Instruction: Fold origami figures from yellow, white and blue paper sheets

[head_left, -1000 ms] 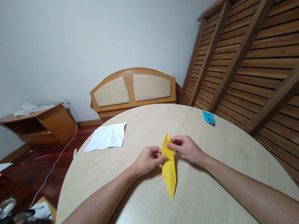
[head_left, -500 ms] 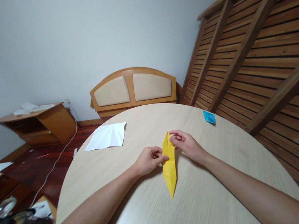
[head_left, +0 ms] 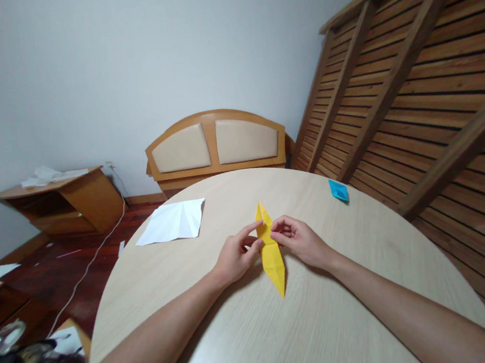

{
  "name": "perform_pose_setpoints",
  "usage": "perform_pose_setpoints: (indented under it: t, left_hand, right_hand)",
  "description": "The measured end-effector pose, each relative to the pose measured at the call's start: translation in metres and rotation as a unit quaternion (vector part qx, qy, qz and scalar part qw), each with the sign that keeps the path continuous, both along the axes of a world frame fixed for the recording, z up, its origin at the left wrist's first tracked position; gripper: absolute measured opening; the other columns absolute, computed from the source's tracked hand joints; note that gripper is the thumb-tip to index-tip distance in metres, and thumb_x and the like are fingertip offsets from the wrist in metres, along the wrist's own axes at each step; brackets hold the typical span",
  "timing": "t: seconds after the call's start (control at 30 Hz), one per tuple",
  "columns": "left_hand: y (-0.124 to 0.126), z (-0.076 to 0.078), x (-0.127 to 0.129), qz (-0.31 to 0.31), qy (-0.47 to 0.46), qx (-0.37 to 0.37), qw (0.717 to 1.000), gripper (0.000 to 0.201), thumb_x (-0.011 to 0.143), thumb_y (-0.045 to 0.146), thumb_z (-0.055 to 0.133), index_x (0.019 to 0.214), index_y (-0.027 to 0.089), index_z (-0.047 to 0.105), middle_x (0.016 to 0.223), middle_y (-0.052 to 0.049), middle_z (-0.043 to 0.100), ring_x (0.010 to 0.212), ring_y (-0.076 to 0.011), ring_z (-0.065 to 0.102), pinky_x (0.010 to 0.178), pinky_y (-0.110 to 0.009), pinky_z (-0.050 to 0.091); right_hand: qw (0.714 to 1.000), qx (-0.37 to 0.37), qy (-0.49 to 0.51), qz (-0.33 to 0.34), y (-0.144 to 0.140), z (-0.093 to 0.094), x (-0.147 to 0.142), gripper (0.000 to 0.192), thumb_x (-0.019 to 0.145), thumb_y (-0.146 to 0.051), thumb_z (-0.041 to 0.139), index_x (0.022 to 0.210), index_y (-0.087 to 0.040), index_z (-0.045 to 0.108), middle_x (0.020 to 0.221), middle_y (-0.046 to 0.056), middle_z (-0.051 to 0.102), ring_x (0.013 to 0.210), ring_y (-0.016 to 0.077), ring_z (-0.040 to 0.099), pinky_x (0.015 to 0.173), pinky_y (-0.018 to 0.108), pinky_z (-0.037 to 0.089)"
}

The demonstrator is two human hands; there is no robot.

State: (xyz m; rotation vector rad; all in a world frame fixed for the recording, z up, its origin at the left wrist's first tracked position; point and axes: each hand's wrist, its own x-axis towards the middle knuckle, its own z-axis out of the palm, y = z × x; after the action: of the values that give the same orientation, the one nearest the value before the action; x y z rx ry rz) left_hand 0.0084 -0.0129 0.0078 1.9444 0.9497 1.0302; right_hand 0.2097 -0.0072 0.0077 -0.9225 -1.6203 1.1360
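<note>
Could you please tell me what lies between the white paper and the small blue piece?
The head view shows tabletop between the white paper and the small blue piece, with the far tip of the yellow paper reaching into that stretch.

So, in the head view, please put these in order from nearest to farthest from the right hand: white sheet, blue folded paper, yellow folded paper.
1. Yellow folded paper: touching the right hand.
2. Blue folded paper: near the far right edge of the table.
3. White sheet: on the table's far left.
</note>
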Motion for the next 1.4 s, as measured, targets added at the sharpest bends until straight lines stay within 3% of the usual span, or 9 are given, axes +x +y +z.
perform_pose_setpoints:
  t: [0.07,0.13,0.33,0.57,1.4]
  left_hand:
    - [0.0,0.001,-0.001,-0.001,0.032,0.029,0.999,0.032,0.093,0.028,0.053,0.119,0.016,0.068,0.096,-0.008,0.076,0.067,-0.013,0.063,0.056,-0.021,0.043]
    - [0.0,0.001,-0.003,0.001,0.046,0.044,0.998,0.03,0.093,0.024,0.05,0.11,0.016,0.072,0.103,-0.01,0.075,0.075,-0.0151,0.066,0.059,-0.022,0.047]
    - [-0.001,0.0,-0.008,-0.04,0.049,0.07,0.995,0.038,0.084,0.015,0.052,0.12,0.015,0.067,0.11,-0.01,0.073,0.092,-0.0185,0.068,0.066,-0.023,0.053]
    - [-0.001,0.0,-0.01,-0.066,0.045,0.076,0.994,0.035,0.088,0.019,0.056,0.121,0.015,0.066,0.117,-0.012,0.07,0.096,-0.0186,0.068,0.074,-0.025,0.056]
    - [0.001,-0.002,-0.012,-0.057,0.054,0.079,0.994,0.035,0.088,0.014,0.052,0.121,0.015,0.065,0.116,-0.01,0.071,0.097,-0.0186,0.068,0.071,-0.025,0.056]
  right_hand:
    - [1.0,0.003,-0.01,0.009,0.001,0.0,0.0,0.023,0.086,-0.041,0.066,0.093,-0.019,0.063,0.087,0.002,0.066,0.077,0.0156,0.061,0.071,0.03,0.049]
    - [1.0,0.0,-0.013,0.011,0.001,0.0,0.001,0.023,0.087,-0.041,0.064,0.095,-0.019,0.066,0.084,0.002,0.067,0.075,0.0158,0.061,0.071,0.031,0.049]
    - [1.0,0.004,-0.026,0.008,-0.002,0.004,0.007,0.026,0.086,-0.038,0.065,0.102,-0.019,0.07,0.092,0.005,0.071,0.085,0.0191,0.065,0.079,0.034,0.052]
    - [0.999,0.017,-0.049,0.012,-0.001,0.004,0.01,0.028,0.086,-0.036,0.065,0.107,-0.018,0.071,0.097,0.007,0.072,0.087,0.0197,0.066,0.08,0.035,0.053]
    - [0.996,0.027,-0.065,0.049,0.0,0.003,0.017,0.033,0.087,-0.029,0.064,0.117,-0.017,0.068,0.098,0.008,0.073,0.087,0.02,0.067,0.079,0.035,0.053]
